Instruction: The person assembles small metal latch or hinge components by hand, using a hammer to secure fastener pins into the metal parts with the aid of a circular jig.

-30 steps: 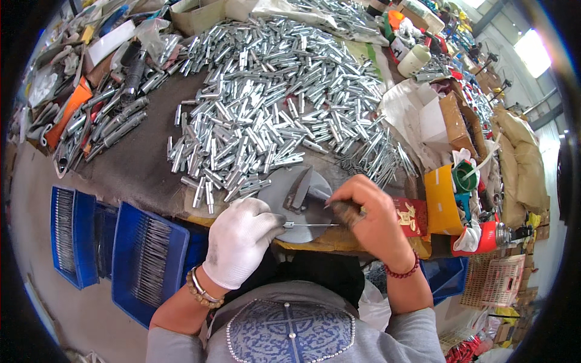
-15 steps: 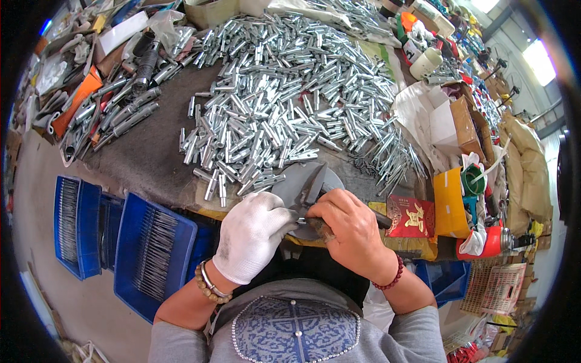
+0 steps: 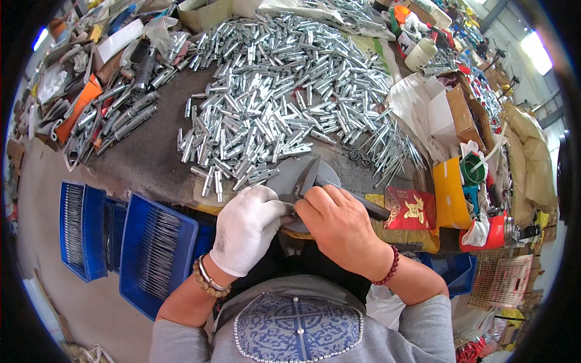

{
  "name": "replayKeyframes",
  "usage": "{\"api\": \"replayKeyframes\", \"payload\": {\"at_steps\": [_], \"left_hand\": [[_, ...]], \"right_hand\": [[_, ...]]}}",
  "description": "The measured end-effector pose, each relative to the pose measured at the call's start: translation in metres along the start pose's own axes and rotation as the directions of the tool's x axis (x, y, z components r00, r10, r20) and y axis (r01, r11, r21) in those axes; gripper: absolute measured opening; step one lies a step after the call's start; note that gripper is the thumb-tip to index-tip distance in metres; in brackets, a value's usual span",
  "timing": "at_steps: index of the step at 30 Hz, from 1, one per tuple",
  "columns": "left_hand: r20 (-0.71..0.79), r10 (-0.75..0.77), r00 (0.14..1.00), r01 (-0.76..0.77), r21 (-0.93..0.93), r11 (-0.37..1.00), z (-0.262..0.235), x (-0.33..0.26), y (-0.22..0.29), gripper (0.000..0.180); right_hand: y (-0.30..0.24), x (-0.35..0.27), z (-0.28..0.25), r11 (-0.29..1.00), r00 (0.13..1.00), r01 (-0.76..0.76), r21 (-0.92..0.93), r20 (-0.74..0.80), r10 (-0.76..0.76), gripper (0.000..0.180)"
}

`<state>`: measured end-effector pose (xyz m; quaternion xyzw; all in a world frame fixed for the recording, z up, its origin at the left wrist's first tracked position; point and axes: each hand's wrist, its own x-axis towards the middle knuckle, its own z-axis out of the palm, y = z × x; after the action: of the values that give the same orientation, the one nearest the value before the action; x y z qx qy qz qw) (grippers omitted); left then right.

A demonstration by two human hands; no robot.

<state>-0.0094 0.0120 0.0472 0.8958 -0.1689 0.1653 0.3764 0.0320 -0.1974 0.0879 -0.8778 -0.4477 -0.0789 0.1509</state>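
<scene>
My left hand (image 3: 251,230), in a white glove smudged grey, is closed, with thumb and fingertips pinched together at the table's near edge. My bare right hand (image 3: 342,224) is closed too, its fingertips meeting those of the left. What they grip between them is small and mostly hidden by the fingers. Just beyond the hands a hammer (image 3: 310,176) lies on a round grey metal disc (image 3: 289,174), its dark handle reaching right behind my right hand. A large pile of short, shiny metal tubes (image 3: 260,103) spreads over the table past the disc.
Thin metal pins (image 3: 396,160) lie at the pile's right, near a red packet (image 3: 410,209) and a yellow box (image 3: 451,193). Blue bins (image 3: 189,254) filled with metal rods stand below the table at left. Tools, including an orange-handled one (image 3: 85,103), crowd the far left.
My right hand has shifted slightly left and its fingers have curled in closer to the left hand's fingertips. The small metal piece glimpsed between the fingertips is now mostly covered. The view has shifted slightly.
</scene>
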Motion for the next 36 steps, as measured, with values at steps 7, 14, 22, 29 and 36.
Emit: {"api": "replayKeyframes", "payload": {"at_steps": [7, 14, 22, 29, 36], "left_hand": [[0.006, -0.019, 1.000, 0.019, 0.019, 1.000, 0.002, 0.001, 0.001, 0.016], [0.002, -0.072, 0.997, 0.072, -0.014, 0.997, 0.002, 0.001, 0.002, 0.021], [0.024, -0.069, 0.997, 0.070, -0.018, 0.997, -0.001, 0.004, 0.006, 0.019], [0.017, -0.070, 0.997, 0.071, -0.016, 0.997, 0.001, 0.002, 0.004, 0.019], [0.009, -0.075, 0.997, 0.075, -0.021, 0.997, 0.001, 0.001, 0.004, 0.019]], "right_hand": [[0.024, -0.023, -0.013, 0.972, 0.972, -0.195, 0.130, -0.107, 0.209, 0.045], [0.042, -0.042, -0.014, 0.959, 0.959, -0.283, 0.028, -0.028, 0.283, 0.057], [0.006, -0.062, -0.032, 0.971, 0.955, -0.192, 0.142, -0.203, 0.218, 0.068], [0.001, -0.059, -0.032, 0.985, 0.976, -0.153, 0.078, -0.145, 0.163, 0.064], [-0.002, -0.063, -0.033, 0.977, 0.974, -0.207, 0.053, -0.082, 0.211, 0.066]]}}
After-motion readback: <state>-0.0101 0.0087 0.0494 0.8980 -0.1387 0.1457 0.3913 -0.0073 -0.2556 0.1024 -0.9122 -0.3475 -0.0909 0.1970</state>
